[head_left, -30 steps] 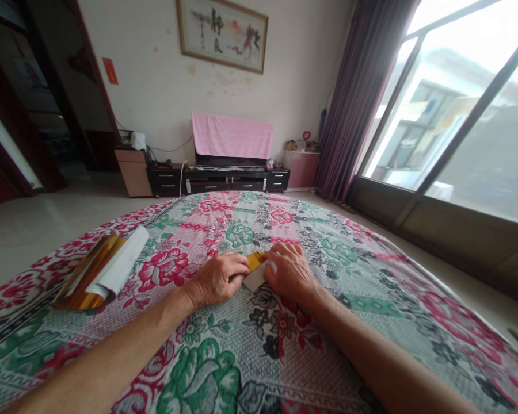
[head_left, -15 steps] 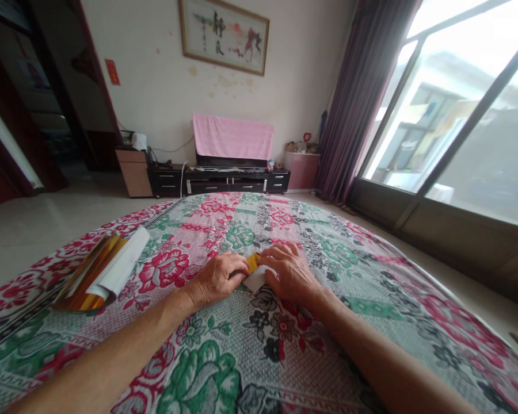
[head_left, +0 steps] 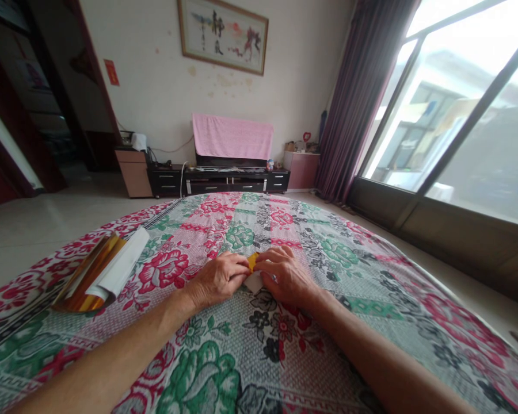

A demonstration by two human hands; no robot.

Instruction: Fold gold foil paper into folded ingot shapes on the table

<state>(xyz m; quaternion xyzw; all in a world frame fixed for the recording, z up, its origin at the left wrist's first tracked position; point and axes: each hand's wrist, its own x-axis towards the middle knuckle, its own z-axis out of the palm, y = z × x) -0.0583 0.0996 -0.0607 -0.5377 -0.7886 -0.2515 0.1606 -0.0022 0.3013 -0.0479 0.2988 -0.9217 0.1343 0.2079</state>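
A small piece of paper [head_left: 254, 282], gold on one face and white on the other, lies partly folded on the flowered tablecloth [head_left: 242, 234]. My left hand [head_left: 223, 277] pinches its left side, thumb and fingers closed together. From the right, my right hand [head_left: 285, 275] presses on the paper with curled fingers and thumb, covering much of it. Only a gold patch at the top and a white corner at the bottom show between the hands. Over on the left of the cloth rests a stack of curled gold and white paper sheets [head_left: 98, 275].
The round table's edge curves away on the far side. Beyond it stand a low black TV cabinet [head_left: 224, 187] and a screen under a pink towel [head_left: 233, 135]. A window [head_left: 461, 115] with a purple curtain [head_left: 362, 98] is at the right.
My right hand has shifted slightly left, closer to my left hand. Less of the small paper's white part shows now. The stack of sheets has not moved.
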